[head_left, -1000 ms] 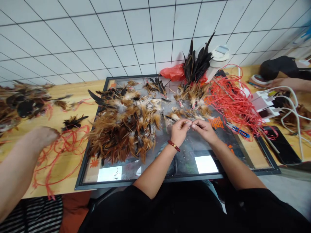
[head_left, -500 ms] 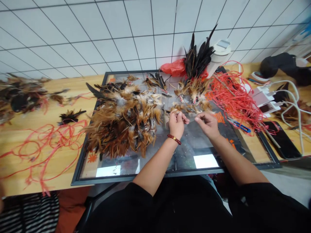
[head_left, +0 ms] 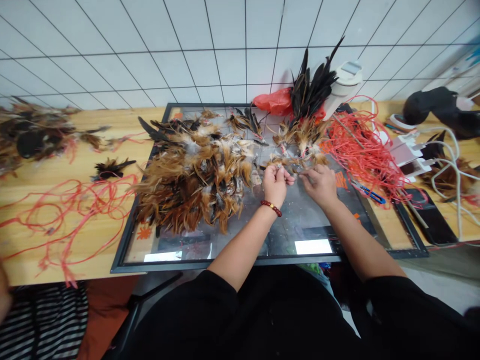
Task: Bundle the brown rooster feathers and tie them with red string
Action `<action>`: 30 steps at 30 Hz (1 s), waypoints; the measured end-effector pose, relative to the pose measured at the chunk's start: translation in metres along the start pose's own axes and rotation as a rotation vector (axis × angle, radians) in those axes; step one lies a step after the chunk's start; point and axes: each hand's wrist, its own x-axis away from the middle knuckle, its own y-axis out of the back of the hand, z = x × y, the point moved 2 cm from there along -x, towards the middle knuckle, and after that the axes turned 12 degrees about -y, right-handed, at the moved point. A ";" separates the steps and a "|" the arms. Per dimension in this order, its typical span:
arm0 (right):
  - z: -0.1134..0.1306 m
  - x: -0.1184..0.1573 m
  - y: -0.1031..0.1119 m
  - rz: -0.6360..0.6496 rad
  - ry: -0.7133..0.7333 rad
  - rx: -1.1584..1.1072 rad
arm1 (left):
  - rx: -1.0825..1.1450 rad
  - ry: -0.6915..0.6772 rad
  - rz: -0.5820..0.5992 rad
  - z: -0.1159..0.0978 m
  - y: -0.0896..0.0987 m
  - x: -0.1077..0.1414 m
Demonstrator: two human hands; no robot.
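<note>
Over the glass panel (head_left: pixel 277 237), my left hand (head_left: pixel 275 182) is closed with its fingers curled together; anything held in it is too small to make out. My right hand (head_left: pixel 319 184) sits just to its right, thumb and fingers pinched, and what lies between them cannot be made out. Small brown feather bunches (head_left: pixel 300 140) rest right beyond both hands. To the left of my left hand spreads a large pile of brown feather bunches (head_left: pixel 195 175). Tall black feathers (head_left: pixel 313 87) stand behind, beside a red plastic bag (head_left: pixel 273 101).
Tangled red plastic strips (head_left: pixel 367 150) lie to the right, by blue thread snips (head_left: pixel 372 194) and a black phone (head_left: pixel 437 220). White chargers and cables (head_left: pixel 452 160) sit farther right. More red strips (head_left: pixel 75 210) and feathers (head_left: pixel 33 135) cover the left wooden table. A person's striped clothing (head_left: pixel 45 320) shows at lower left.
The view has shifted slightly. My right hand has turned more palm-down, its fingers dipping nearer the glass; my left hand stays closed in about the same place.
</note>
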 end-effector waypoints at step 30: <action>0.014 -0.001 -0.005 0.245 -0.303 -1.105 | -0.038 0.249 0.322 -0.015 0.002 0.006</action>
